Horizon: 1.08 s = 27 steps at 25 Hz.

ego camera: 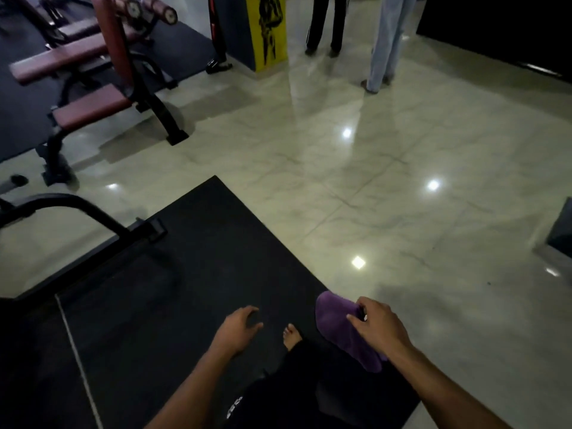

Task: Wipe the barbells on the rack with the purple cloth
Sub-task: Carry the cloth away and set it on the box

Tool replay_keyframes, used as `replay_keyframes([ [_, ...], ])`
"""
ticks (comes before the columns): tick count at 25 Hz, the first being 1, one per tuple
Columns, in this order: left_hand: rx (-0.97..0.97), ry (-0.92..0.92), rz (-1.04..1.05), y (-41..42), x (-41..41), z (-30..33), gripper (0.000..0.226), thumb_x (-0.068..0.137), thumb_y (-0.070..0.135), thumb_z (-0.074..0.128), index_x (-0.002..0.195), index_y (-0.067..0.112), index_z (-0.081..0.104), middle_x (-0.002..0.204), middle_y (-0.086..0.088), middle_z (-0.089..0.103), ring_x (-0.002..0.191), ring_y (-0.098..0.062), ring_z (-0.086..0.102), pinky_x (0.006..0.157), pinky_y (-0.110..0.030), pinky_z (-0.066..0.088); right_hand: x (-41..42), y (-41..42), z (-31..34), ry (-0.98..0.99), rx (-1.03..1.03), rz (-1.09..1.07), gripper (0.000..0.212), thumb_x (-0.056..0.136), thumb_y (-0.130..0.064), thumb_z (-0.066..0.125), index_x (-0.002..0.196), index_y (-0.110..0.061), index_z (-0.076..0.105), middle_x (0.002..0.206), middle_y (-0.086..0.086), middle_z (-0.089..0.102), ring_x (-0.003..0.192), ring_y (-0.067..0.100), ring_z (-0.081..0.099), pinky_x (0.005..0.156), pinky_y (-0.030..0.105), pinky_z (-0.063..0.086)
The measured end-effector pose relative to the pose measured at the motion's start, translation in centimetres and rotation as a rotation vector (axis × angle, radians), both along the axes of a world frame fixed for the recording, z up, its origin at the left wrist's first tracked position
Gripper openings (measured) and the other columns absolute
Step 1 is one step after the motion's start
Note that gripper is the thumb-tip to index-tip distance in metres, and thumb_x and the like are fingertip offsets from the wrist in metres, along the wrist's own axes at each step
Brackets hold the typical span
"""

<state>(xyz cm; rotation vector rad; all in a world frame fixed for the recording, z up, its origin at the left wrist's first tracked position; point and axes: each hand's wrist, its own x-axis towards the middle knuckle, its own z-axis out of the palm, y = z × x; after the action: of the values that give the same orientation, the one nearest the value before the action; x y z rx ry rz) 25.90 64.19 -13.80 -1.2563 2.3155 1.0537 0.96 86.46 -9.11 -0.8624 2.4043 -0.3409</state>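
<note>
Both hands sit lowest in the head view, stretched out over a black floor mat (173, 298). Right hand (379, 328) pinches the purple cloth (343, 331) at its upper edge, thumb and fingers curled onto the fabric, so the cloth droops below the grip in a loose fold, just beside the mat's right-hand edge where it meets the pale glossy floor (387, 187). Left hand (240, 328) holds nothing; its fingers hang loosely curved and spread, well apart from the cloth. A bare foot (291, 334) shows between the two hands, on the mat. No barbells or rack can be seen, so the wiping looks not yet begun. Judging by how it sags and folds, the cloth is soft, light and limp, with a plush nap that should grip metal rather than slide; it probably works best bunched or folded into the palm, so a thick pad can wrap round a bar instead of trailing from a pinch at one edge. Barbells themselves would be heavy and rigid, likely best wiped where they rest. Toward the far left corner stands a maroon-padded exercise machine (93, 88), and beyond it a yellow pillar (267, 29) with people's legs (383, 44) near it.
</note>
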Motion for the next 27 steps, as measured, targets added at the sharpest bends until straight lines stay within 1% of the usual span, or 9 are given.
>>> replay_keyframes([
  [3, 0.024, -0.005, -0.056, -5.5, -6.6, 0.5, 0.045, 0.094, 0.042, 0.063, 0.136, 0.028, 0.054, 0.134, 0.007, 0.057, 0.120, -0.010, 0.055, 0.100, -0.025, 0.045, -6.6, -6.7, 0.9, 0.009, 0.038, 0.069, 0.023, 0.090, -0.048, 0.063, 0.086, -0.028, 0.054, 0.088, -0.009, 0.063, 0.080, 0.014, 0.062, 0.065, 0.030, 0.050],
  [6, 0.004, -0.019, -0.095, -11.9, -13.0, 1.0, 0.044, 0.093, 0.043, 0.063, 0.133, 0.028, 0.056, 0.135, 0.005, 0.059, 0.122, -0.011, 0.056, 0.101, -0.027, 0.045, -13.5, -13.3, 2.0, 0.025, 0.023, 0.088, 0.022, 0.091, -0.046, 0.063, 0.084, -0.028, 0.052, 0.083, -0.011, 0.060, 0.074, 0.011, 0.058, 0.060, 0.026, 0.044],
  [10, -0.023, 0.009, -0.077, -20.1, -20.5, 1.0, 0.046, 0.092, 0.043, 0.065, 0.135, 0.028, 0.055, 0.135, 0.004, 0.059, 0.123, -0.013, 0.055, 0.103, -0.028, 0.045, -21.6, -20.5, 1.5, 0.024, 0.017, 0.051, 0.023, 0.089, -0.046, 0.063, 0.086, -0.027, 0.051, 0.085, -0.010, 0.058, 0.077, 0.013, 0.056, 0.061, 0.026, 0.040],
  [13, -0.063, 0.027, -0.086, -26.7, -27.6, 0.2, 0.048, 0.095, 0.042, 0.063, 0.139, 0.026, 0.052, 0.137, 0.004, 0.054, 0.130, -0.015, 0.050, 0.108, -0.025, 0.038, -29.3, -27.3, -0.6, -0.004, 0.001, 0.057, 0.025, 0.086, -0.048, 0.063, 0.086, -0.025, 0.054, 0.089, -0.008, 0.061, 0.083, 0.015, 0.061, 0.064, 0.029, 0.045],
  [16, -0.085, 0.025, -0.081, -33.7, -34.5, 0.0, 0.046, 0.094, 0.039, 0.065, 0.136, 0.024, 0.055, 0.132, 0.002, 0.056, 0.124, -0.015, 0.054, 0.103, -0.021, 0.038, -37.0, -34.6, -2.1, -0.027, -0.015, 0.052, 0.022, 0.085, -0.048, 0.065, 0.085, -0.028, 0.054, 0.090, -0.008, 0.062, 0.082, 0.014, 0.061, 0.068, 0.030, 0.049],
  [18, -0.091, 0.016, -0.074, -39.1, -39.3, 1.0, 0.047, 0.093, 0.037, 0.067, 0.136, 0.022, 0.055, 0.131, 0.000, 0.056, 0.123, -0.017, 0.055, 0.102, -0.022, 0.038, -42.0, -39.9, -1.9, -0.046, -0.017, 0.067, 0.019, 0.086, -0.045, 0.065, 0.085, -0.029, 0.054, 0.091, -0.006, 0.063, 0.082, 0.015, 0.060, 0.065, 0.029, 0.046],
  [21, -0.141, 0.064, -0.005, -47.1, -46.9, 2.8, 0.047, 0.093, 0.037, 0.067, 0.137, 0.023, 0.055, 0.129, 0.001, 0.057, 0.115, -0.016, 0.059, 0.096, -0.024, 0.042, -49.8, -48.2, -0.7, -0.033, -0.026, 0.109, 0.019, 0.087, -0.043, 0.064, 0.082, -0.029, 0.053, 0.086, -0.007, 0.060, 0.077, 0.013, 0.057, 0.057, 0.025, 0.038],
  [22, -0.148, 0.099, 0.039, -49.7, -49.2, 3.0, 0.047, 0.093, 0.037, 0.067, 0.137, 0.023, 0.056, 0.129, 0.001, 0.057, 0.112, -0.016, 0.060, 0.094, -0.025, 0.043, -52.6, -51.2, -0.4, -0.013, -0.033, 0.137, 0.021, 0.087, -0.044, 0.065, 0.081, -0.028, 0.053, 0.085, -0.007, 0.060, 0.076, 0.013, 0.058, 0.056, 0.025, 0.038],
  [27, -0.162, 0.169, 0.174, -62.2, -57.0, 1.7, 0.047, 0.094, 0.041, 0.064, 0.137, 0.026, 0.055, 0.131, 0.002, 0.057, 0.120, -0.015, 0.056, 0.091, -0.021, 0.039, -62.7, -67.8, 0.8, -0.001, -0.102, 0.201, 0.020, 0.084, -0.045, 0.068, 0.081, -0.027, 0.059, 0.081, -0.010, 0.064, 0.074, 0.013, 0.062, 0.064, 0.033, 0.052],
])
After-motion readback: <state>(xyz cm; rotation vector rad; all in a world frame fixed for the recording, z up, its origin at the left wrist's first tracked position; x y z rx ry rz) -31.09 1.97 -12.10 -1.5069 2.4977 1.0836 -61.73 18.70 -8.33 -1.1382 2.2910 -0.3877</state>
